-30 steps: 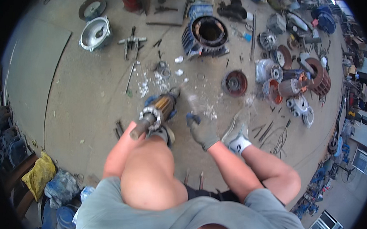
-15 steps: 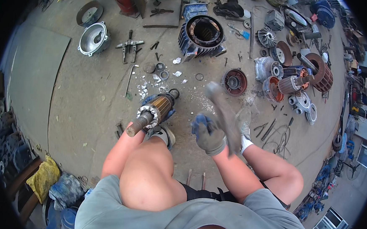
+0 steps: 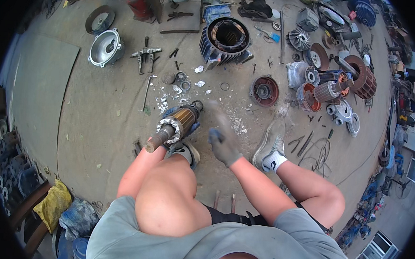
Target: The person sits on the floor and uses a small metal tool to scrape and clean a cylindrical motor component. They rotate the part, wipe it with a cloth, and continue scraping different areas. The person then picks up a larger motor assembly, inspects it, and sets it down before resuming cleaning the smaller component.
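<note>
One motor rotor rests propped beside one knee as the gloved right hand grips a blurred tool; the left hand's grip cannot be told.

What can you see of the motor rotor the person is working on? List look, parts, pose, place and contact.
The rotor is a brass-coloured cylinder with a pale finned end ring and a rusty brown shaft pointing toward the person's knee. It lies tilted above the concrete floor, by white debris. The left hand seems to hold the shaft end; blue cloth shows beneath it.
</note>
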A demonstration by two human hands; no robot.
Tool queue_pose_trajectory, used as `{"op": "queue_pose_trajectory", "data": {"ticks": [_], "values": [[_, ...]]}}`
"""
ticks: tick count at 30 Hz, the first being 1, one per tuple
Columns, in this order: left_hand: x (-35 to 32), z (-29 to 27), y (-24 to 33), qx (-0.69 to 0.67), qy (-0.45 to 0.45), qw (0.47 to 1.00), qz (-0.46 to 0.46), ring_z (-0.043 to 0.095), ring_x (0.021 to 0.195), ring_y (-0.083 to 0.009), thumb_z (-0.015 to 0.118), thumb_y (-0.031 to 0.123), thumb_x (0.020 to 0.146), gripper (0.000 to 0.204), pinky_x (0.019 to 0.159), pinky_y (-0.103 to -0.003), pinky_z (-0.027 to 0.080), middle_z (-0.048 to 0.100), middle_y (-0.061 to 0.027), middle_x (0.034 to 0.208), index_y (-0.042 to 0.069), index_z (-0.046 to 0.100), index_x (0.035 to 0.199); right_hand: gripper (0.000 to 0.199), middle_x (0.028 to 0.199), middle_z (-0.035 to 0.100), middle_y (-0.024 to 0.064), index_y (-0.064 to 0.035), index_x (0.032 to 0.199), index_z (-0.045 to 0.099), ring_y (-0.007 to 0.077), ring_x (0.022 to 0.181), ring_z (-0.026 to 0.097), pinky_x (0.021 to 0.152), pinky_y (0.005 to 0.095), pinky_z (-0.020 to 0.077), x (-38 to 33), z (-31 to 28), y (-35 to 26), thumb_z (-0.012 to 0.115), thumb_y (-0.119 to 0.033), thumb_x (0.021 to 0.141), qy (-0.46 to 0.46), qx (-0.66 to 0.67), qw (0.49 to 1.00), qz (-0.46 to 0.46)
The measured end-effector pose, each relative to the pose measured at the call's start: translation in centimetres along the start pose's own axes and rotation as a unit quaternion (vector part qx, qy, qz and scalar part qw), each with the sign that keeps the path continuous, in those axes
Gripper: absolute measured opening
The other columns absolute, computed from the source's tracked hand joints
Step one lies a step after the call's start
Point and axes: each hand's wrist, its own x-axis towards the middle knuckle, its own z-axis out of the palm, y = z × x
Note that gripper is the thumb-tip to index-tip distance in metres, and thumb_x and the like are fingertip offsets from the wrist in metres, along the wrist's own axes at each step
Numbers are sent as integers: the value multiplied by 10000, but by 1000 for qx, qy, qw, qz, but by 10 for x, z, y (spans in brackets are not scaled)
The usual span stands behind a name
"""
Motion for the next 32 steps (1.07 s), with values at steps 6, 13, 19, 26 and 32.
{"op": "queue_pose_trajectory", "data": {"ticks": [6,13,19,26,32], "values": [[0,-2,0,62,1,998,9,723,1048,-371,609,187,1066,283,882,-543,661,689,-200,1221,5,615,1282,496,1138,726,277,-36,1217,722,464,1084,685,900,539,526,-19,-11,12,545,-469,1052,-38,-67,995,59],[21,-45,-27,255,-62,954,143,698,1112,-356,596,236,1079,345,935,-575,627,670,-169,1297,60,569,1374,452,1192,713,280,-68,1288,704,483,1094,680,927,557,523,25,16,34,583,-409,1017,-98,-140,970,172],[12,-24,-7,35,-50,998,33,715,1030,-350,611,168,1061,284,885,-525,661,674,-179,1237,2,590,1291,341,877,728,243,-22,1158,720,430,781,687,803,490,560,-21,-31,5,580,-317,1058,32,89,986,-138],[12,-9,-16,454,-84,847,264,735,988,-319,665,125,1016,243,841,-468,672,709,-150,1140,20,642,1234,421,970,706,301,7,1172,697,507,938,670,879,534,546,7,22,11,578,-372,1035,49,-116,991,-48],[8,-10,-12,162,-74,977,119,730,943,-256,697,60,989,262,812,-443,684,707,-138,1146,24,632,1241,435,1099,761,231,8,1181,717,459,1011,730,814,508,560,-18,-33,-26,581,-384,1051,-28,153,978,-136]]}}
